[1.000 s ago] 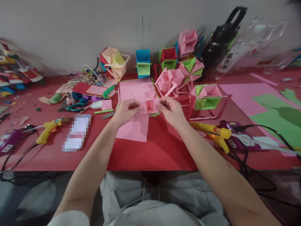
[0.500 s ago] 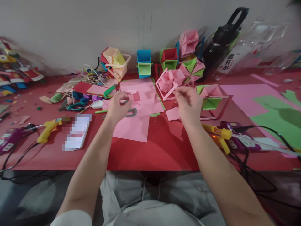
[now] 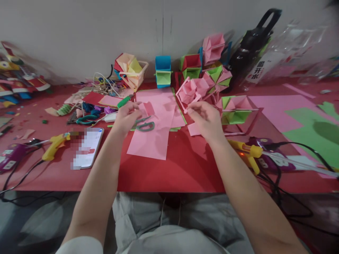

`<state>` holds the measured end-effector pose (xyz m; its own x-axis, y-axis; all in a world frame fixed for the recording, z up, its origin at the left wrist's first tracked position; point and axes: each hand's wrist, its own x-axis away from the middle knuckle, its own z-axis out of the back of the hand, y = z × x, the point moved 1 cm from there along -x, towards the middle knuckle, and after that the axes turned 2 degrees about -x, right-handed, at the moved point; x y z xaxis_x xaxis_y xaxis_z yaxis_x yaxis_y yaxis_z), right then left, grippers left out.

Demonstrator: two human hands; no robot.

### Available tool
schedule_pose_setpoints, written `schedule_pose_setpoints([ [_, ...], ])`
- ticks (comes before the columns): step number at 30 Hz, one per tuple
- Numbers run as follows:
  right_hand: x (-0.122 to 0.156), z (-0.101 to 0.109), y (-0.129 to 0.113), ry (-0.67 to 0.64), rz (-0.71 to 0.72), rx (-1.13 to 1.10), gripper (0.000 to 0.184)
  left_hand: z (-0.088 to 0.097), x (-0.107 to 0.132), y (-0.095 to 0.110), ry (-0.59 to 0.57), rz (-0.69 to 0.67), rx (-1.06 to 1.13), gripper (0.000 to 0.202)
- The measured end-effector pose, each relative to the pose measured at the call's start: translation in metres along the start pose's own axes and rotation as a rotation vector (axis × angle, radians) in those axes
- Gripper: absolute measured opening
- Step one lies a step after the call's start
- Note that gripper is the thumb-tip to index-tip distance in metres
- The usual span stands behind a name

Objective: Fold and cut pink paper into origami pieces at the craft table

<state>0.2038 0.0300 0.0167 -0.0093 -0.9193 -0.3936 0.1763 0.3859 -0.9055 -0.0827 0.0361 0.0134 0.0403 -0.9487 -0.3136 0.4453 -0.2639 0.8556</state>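
My left hand point(image 3: 126, 117) hovers over a pink paper sheet point(image 3: 152, 141) on the red table point(image 3: 172, 169). Its fingertips pinch the edge of a small folded pink paper piece point(image 3: 148, 108). Grey-handled scissors point(image 3: 144, 125) lie on the sheet just right of this hand. My right hand point(image 3: 208, 119) hangs low with its fingers curled and slightly blurred, and whatever is inside them is hidden. It is above a small pink paper square point(image 3: 193, 129), beside a pink folded box point(image 3: 188, 92) and a pink-and-green folded box point(image 3: 235, 108).
More folded paper boxes point(image 3: 162, 70) line the wall, beside a black jug point(image 3: 249, 53). A yellow glue gun point(image 3: 245, 151) with cables lies to the right. Another glue gun point(image 3: 54, 145) and a phone point(image 3: 88, 146) lie left. Green and pink sheets point(image 3: 307, 127) cover the right side.
My hands parted. The left kept the folded pink piece and carried it up and left, uncovering the scissors. The right moved right toward the boxes, then dropped lower.
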Motion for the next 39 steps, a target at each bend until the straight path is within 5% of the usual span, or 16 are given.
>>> schedule_pose_setpoints([
  [5, 0.009, -0.012, 0.002, -0.249, -0.097, 0.017, 0.044, -0.028, 0.019, 0.025, -0.307, -0.091, 0.129, 0.015],
  [9, 0.010, -0.011, 0.000, -0.305, -0.091, 0.053, 0.040, -0.046, 0.027, 0.034, -0.403, -0.118, 0.101, 0.013],
  [15, 0.004, 0.009, 0.001, -0.283, -0.002, 0.233, 0.025, -0.048, 0.023, 0.028, -0.346, -0.065, 0.048, 0.007],
  [19, 0.006, 0.012, 0.006, -0.333, -0.076, 0.395, 0.022, -0.046, 0.022, 0.025, -0.316, -0.055, 0.065, 0.007],
  [24, 0.005, 0.013, 0.010, -0.357, -0.171, 0.470, 0.024, -0.046, 0.023, 0.027, -0.298, -0.050, 0.074, 0.008],
  [39, 0.003, 0.021, 0.016, -0.318, -0.055, 0.578, 0.042, -0.041, 0.021, 0.032, -0.199, 0.095, 0.144, 0.021],
])
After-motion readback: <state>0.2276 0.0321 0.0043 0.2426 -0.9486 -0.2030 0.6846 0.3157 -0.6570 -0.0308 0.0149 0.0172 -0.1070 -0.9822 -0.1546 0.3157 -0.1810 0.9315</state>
